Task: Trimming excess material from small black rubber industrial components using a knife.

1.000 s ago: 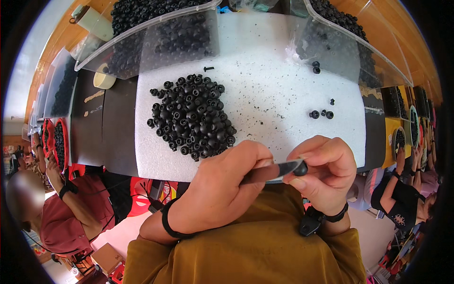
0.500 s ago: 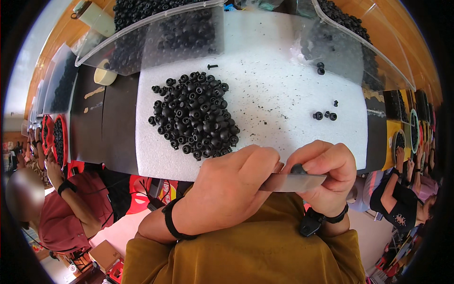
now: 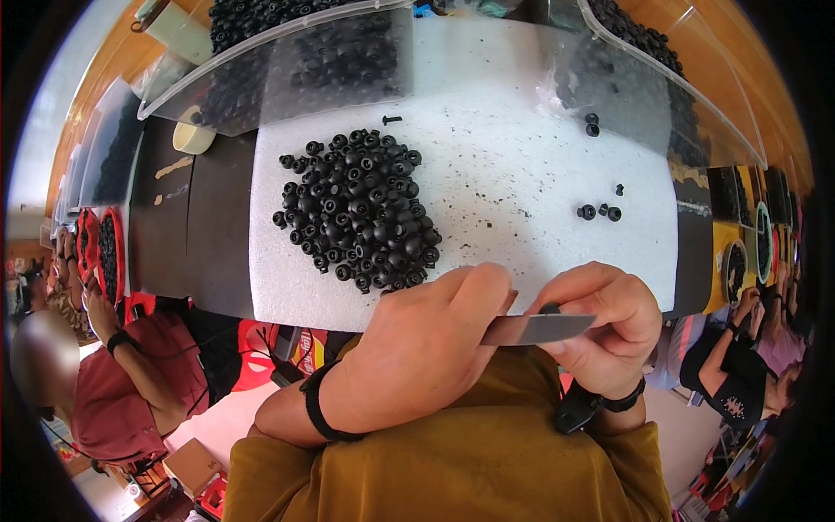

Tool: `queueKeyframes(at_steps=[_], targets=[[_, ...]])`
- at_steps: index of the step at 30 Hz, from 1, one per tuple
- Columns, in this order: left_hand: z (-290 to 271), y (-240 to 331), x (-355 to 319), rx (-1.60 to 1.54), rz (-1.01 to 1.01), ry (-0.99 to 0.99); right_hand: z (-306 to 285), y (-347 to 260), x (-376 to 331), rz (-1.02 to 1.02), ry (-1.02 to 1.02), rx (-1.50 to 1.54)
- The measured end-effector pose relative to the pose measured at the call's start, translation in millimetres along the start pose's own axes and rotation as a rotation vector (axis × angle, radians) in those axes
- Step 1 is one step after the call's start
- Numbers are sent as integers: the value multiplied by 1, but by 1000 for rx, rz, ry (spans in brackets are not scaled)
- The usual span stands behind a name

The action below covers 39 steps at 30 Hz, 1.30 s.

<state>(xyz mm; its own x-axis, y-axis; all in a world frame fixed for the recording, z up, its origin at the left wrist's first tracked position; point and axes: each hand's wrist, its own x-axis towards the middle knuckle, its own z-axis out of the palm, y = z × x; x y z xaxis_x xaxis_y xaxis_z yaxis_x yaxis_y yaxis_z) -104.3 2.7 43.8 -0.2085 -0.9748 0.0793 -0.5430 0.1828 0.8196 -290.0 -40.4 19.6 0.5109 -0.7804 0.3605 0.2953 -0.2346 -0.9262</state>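
Note:
My left hand (image 3: 426,348) is closed round the handle end of a knife (image 3: 544,329), whose flat metal blade points right toward my other hand. Thumb and fingers of my right hand (image 3: 613,326) pinch a small black rubber part (image 3: 550,308). The blade lies across that part and hides most of it. Beyond my left hand a heap of black rubber parts (image 3: 357,209), round with hollow ends, rests on a white foam sheet (image 3: 487,104). Several single black parts (image 3: 600,211) lie on the sheet's right side, among dark crumbs.
Clear plastic bins of black parts stand at the back left (image 3: 278,78) and back right (image 3: 661,96). A cream cup (image 3: 193,135) is beside the left bin. Other people sit at left (image 3: 130,374) and right (image 3: 731,357), working with their own hands.
The knife blade has tilted and shifted slightly up, and now covers more of the black part. My right hand has turned a little. The heap looks the same.

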Motion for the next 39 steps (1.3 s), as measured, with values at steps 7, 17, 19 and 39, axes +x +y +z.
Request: queueKeyframes(at_steps=[7,17,19,39], targets=[[-1,-9,-2,-75,-110,34,-5,-12,18,-104,-221,38],[-17,-16,-20,-281,-154,6,-6,-27,39,-168,48,-10],[-23,-14,-21,-316,-150,46,8,-20,34,-95,77,86],[-29,1,8,-1041,-280,-303,19,-2,6,221,8,443]])
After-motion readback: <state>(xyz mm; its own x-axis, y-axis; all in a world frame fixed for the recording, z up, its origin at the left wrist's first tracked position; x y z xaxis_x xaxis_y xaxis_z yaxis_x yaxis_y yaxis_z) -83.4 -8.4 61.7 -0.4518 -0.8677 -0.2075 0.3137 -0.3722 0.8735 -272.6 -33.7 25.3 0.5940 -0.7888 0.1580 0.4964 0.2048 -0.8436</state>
